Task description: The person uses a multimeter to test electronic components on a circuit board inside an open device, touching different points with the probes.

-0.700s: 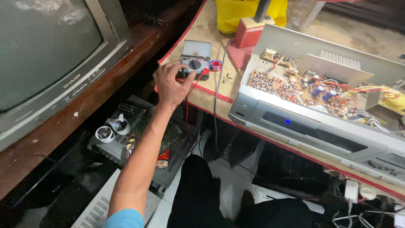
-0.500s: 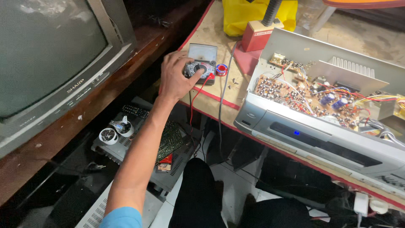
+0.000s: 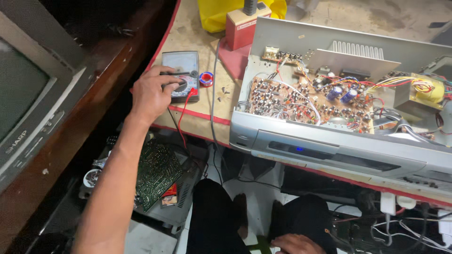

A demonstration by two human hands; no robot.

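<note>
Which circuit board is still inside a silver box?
The brown circuit board, crowded with wires and blue capacitors, sits inside the open silver amplifier on the bench. The green circuit board lies loose, down below.

Worn wooden workbench (image 3: 197, 117) with a red-edged rim, top scuffed and stained, runs across the upper frame. Dark wood shelf (image 3: 70, 141) on the left carries an old grey CRT television (image 3: 28, 99) (screen off). Pale floor (image 3: 249, 188) below, cluttered with cables; light is dim and warm.
</note>
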